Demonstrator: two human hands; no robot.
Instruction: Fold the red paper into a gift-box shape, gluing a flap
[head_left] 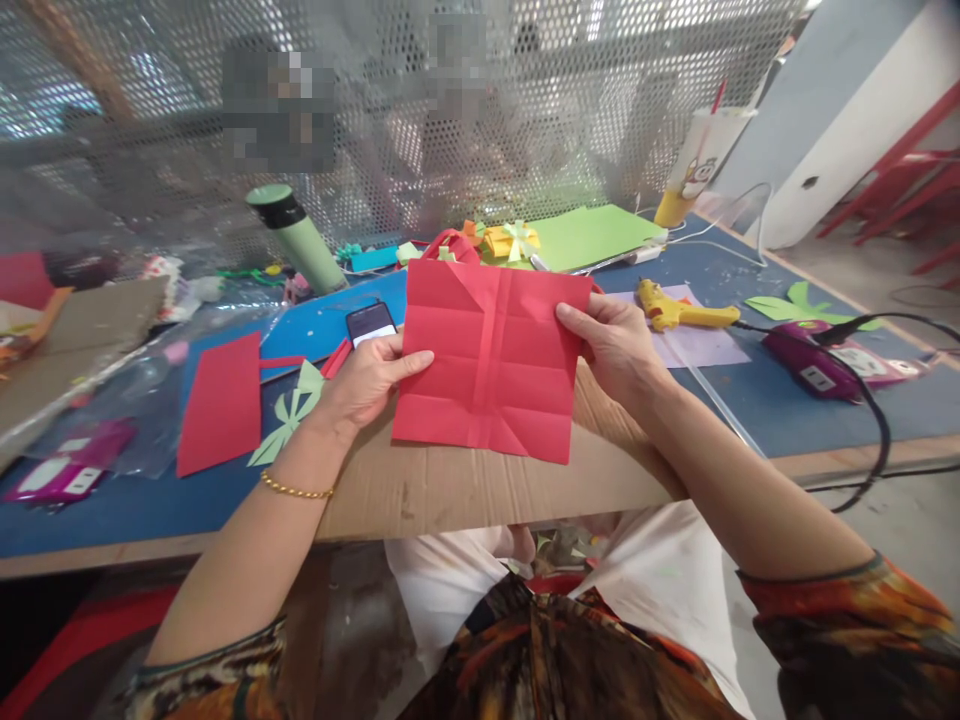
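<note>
A creased sheet of red paper (525, 360) is held up flat above a piece of brown cardboard (450, 490). Fold lines cross it both ways, with a narrow double crease down the middle. My left hand (375, 375) pinches its left edge, thumb on the front face. At the upper right edge, my right hand (611, 335) grips it the same way; the fingers of both hands are partly hidden behind the paper. Close to my left hand lie a phone (371, 325), pale green cut paper (289, 420) and another red piece of paper (221, 405).
A yellow glue gun (682, 308) rests right of the sheet, its cord running by a purple power strip (817, 355). Behind stand a green tumbler (300, 235) and a plastic drink cup (694, 165). Green card (600, 235) lies at the back, before a perforated metal screen (570, 110).
</note>
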